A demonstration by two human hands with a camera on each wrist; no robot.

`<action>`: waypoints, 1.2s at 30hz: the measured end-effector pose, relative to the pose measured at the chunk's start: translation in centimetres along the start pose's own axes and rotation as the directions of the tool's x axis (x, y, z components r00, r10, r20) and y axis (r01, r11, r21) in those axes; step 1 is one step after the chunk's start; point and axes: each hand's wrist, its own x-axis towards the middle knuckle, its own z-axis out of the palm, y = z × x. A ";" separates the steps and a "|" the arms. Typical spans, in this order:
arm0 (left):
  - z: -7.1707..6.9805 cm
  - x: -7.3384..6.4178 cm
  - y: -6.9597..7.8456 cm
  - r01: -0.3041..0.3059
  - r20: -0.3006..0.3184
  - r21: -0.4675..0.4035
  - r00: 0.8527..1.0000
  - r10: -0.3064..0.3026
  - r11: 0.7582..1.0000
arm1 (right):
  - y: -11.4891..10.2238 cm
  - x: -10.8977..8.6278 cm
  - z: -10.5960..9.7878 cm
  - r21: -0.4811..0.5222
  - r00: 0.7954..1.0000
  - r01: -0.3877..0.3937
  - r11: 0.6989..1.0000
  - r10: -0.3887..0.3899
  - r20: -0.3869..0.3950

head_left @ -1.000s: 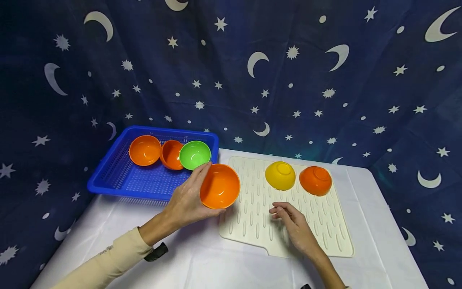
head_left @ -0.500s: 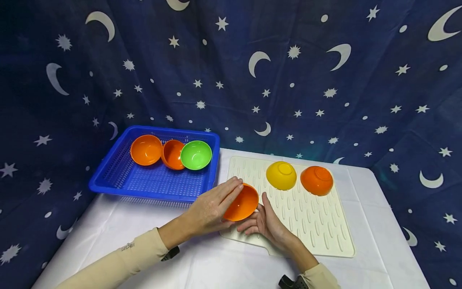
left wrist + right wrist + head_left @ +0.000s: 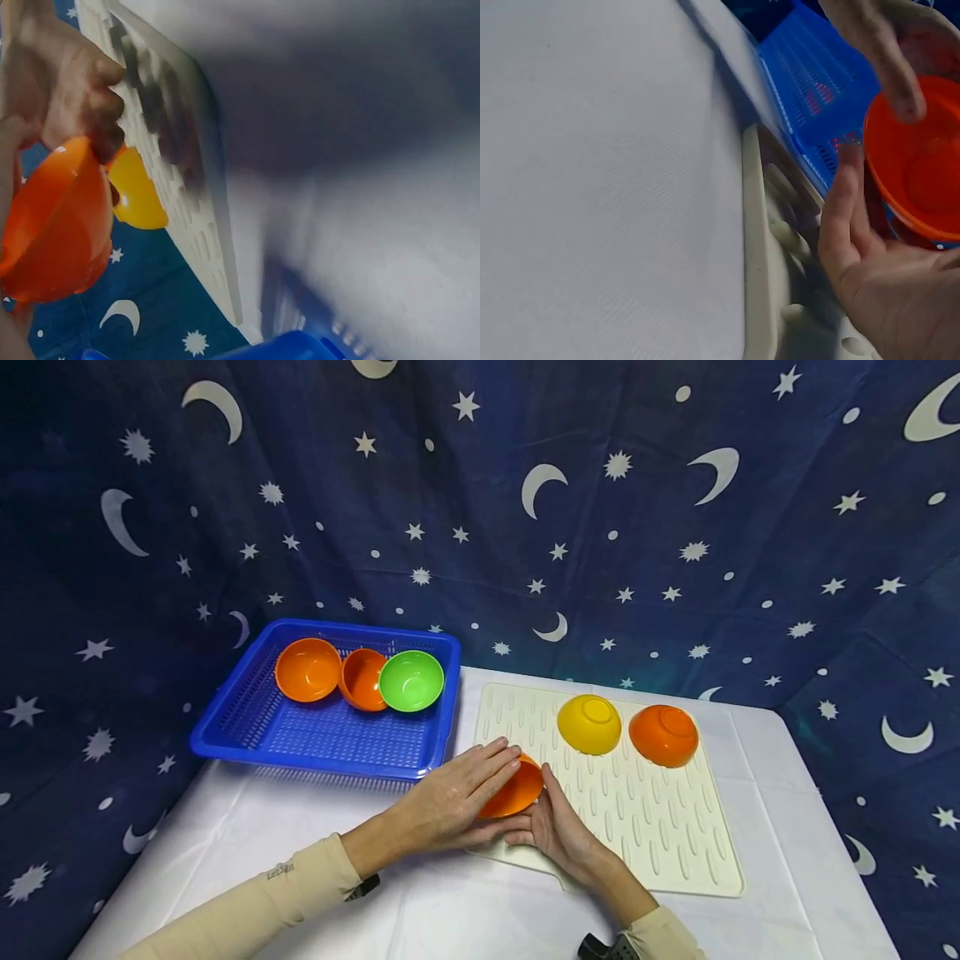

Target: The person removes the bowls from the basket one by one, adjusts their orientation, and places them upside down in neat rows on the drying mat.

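Above the near left part of the white drying mat point(image 3: 652, 827), both hands are on an orange bowl point(image 3: 521, 792). My left hand point(image 3: 448, 802) grips its left side, fingers across the rim. On the right side, my right hand point(image 3: 566, 839) holds the bowl with the thumb near the rim and fingers beneath. The right wrist view shows the bowl's glossy inside point(image 3: 934, 169) and a digit of the left hand over the rim. A yellow bowl point(image 3: 589, 725) and a darker orange bowl point(image 3: 663, 736) lie upside down on the mat's far part.
A blue plastic basket point(image 3: 225, 743) stands at the left. Inside are an orange bowl point(image 3: 308, 671), a smaller tilted orange bowl point(image 3: 363, 681) and a green bowl point(image 3: 412, 682), openings up. A dark starry cloth point(image 3: 480, 510) hangs behind the white-covered table point(image 3: 465, 910).
My left hand has brought the orange bowl rightward and down from beside the basket, tilting it. My right hand has moved left from over the mat and taken hold of the bowl's right side.
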 end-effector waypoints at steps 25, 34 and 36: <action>3.6 3.4 1.0 0.599 0.173 -0.411 0.791 -0.587 0.687 | -0.6 4.5 -0.9 -0.450 0.707 0.106 0.887 -0.385 -0.593; 5.8 3.6 -0.4 0.649 0.209 -0.534 0.722 -0.659 0.542 | -0.3 5.9 -1.7 -0.584 0.655 0.090 0.807 -0.490 -0.576; 6.2 3.5 -0.7 0.657 0.218 -0.525 0.719 -0.660 0.542 | -0.3 6.0 -2.0 -0.614 0.651 0.074 0.786 -0.504 -0.567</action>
